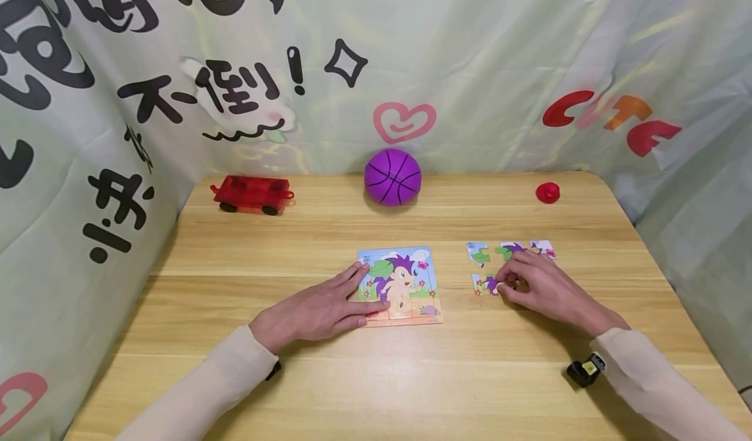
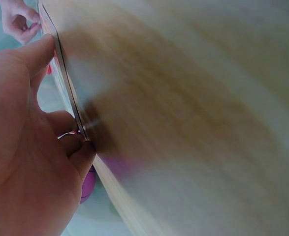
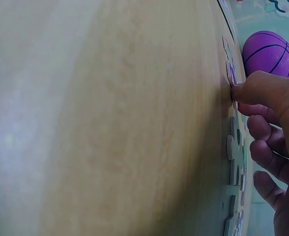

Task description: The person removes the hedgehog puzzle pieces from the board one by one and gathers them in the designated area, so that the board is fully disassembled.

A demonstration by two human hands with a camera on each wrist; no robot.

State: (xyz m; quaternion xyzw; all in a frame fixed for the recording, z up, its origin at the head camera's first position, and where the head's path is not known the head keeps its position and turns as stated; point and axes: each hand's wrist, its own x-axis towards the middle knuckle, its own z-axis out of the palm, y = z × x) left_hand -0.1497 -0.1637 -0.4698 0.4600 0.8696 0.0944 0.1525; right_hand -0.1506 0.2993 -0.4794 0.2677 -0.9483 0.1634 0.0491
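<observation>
A square hedgehog jigsaw puzzle board [image 1: 411, 321] lies flat on the table, its picture facing up. My left hand [image 1: 329, 305] rests on its left side, with extended fingers across the surface; in the left wrist view the thumb and fingertips sit along the board's edge. To the right, my right hand [image 1: 543, 288] pinches a puzzle piece [image 1: 491, 286] with purple spines and red flowers, thumb and forefinger low at the tabletop. Behind it lie a blue-and-green piece [image 1: 478, 250], a purple-and-green piece [image 1: 510, 248] and others, partly covered by the hand.
At the back of the wooden table [image 1: 264, 376] stand a red toy wagon [image 1: 252, 193] on the left, a purple ball [image 1: 393, 177] in the middle and a small red object [image 1: 548, 192] on the right. A printed curtain [image 1: 482, 69] hangs behind and along the sides.
</observation>
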